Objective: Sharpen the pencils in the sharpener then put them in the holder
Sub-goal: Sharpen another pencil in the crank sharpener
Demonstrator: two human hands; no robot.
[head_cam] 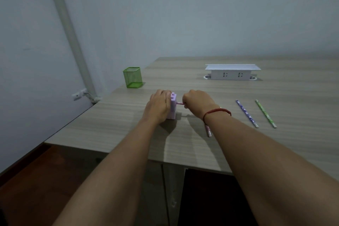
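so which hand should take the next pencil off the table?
Right, probably. The purple pencil and green pencil lie to the right of the right hand, which grips only a pink pencil. The left hand braces the sharpener.

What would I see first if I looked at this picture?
Two hands in the middle of the table: the left hand steadies a purple sharpener while the right hand holds a pink pencil at its side. A green holder stands behind them to the left.
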